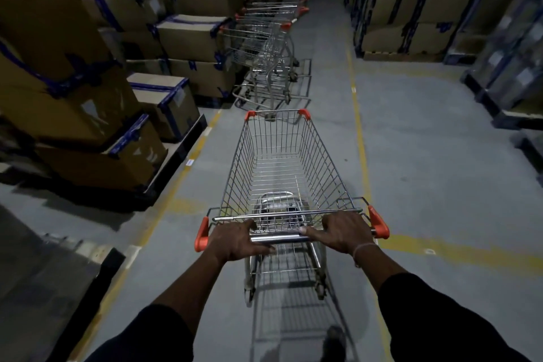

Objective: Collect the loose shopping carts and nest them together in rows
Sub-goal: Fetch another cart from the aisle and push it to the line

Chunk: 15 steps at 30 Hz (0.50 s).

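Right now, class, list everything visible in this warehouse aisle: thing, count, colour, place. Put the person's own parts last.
Wire shopping cart with orange corner caps: one, silver, centre aisle, being pushed.
Row of nested wire carts: several, exact count unclear, silver and orange, ahead, left of centre.
Brown cardboard boxes with blue tape: many, stacked left and far right.
Yellow floor lines: painted on both sides of the aisle, grey floor.
Metal cart handle: one, silver, near end.
Left hand: grips handle.
Right hand: grips handle, pale wristband.
Sleeves: two, dark.
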{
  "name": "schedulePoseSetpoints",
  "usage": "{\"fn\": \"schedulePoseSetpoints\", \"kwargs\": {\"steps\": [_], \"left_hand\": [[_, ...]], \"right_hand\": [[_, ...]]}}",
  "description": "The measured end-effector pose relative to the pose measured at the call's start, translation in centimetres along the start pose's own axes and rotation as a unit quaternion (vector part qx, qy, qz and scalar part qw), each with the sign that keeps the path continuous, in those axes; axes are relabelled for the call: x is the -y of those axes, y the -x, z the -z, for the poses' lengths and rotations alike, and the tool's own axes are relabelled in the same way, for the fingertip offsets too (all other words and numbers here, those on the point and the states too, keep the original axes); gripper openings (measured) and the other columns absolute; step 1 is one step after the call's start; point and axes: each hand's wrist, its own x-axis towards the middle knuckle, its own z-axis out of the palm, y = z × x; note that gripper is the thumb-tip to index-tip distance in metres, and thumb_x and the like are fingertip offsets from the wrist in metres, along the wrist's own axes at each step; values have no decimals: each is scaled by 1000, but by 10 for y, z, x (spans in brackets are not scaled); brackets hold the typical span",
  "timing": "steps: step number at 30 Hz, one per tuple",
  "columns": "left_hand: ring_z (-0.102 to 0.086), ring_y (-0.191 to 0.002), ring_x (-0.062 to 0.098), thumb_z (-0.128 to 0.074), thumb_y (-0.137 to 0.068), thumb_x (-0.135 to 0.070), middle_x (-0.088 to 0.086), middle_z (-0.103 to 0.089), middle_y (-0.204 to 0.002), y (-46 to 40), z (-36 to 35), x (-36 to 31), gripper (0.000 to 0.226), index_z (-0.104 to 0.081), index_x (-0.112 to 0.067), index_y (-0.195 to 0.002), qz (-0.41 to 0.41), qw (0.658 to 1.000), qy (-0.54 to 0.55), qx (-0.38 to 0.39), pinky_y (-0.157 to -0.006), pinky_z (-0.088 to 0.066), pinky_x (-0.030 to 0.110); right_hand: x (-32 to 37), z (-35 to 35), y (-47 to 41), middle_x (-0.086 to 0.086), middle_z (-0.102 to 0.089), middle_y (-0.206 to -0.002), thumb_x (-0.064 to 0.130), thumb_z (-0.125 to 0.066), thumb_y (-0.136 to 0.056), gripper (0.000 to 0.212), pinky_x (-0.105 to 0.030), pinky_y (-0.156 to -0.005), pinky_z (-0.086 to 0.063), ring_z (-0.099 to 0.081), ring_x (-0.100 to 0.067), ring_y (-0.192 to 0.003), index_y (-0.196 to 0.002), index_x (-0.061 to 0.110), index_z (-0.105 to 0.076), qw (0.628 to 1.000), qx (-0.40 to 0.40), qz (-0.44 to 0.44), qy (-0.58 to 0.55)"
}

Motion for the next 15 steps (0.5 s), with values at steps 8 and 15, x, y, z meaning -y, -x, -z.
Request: {"fn": "schedulePoseSetpoints", "kwargs": {"steps": [8, 15], "left_hand": [[-66, -120, 24, -54, -63, -100, -1, -72, -126, -178, 54, 11, 94, -60, -37, -133, 46, 998, 34, -30, -98, -50, 39], [-68, -112, 23, -48, -68, -99, -2, -75, -117, -314, 79, 18, 91, -58, -37, -133, 70, 997, 13, -8, -92, -52, 37]], "right_hand": [[-74, 9, -189, -2, -55, -55, 103, -8, -76, 100, -30, -65, -50, -58, -22, -55, -55, 17, -55, 999, 15, 37, 7], [-134, 22, -325, -1, -53, -54, 105, -13, -74, 97, -29, -61, -45, -54, -18, -52, -56, 18, -52, 997, 34, 66, 2]]}}
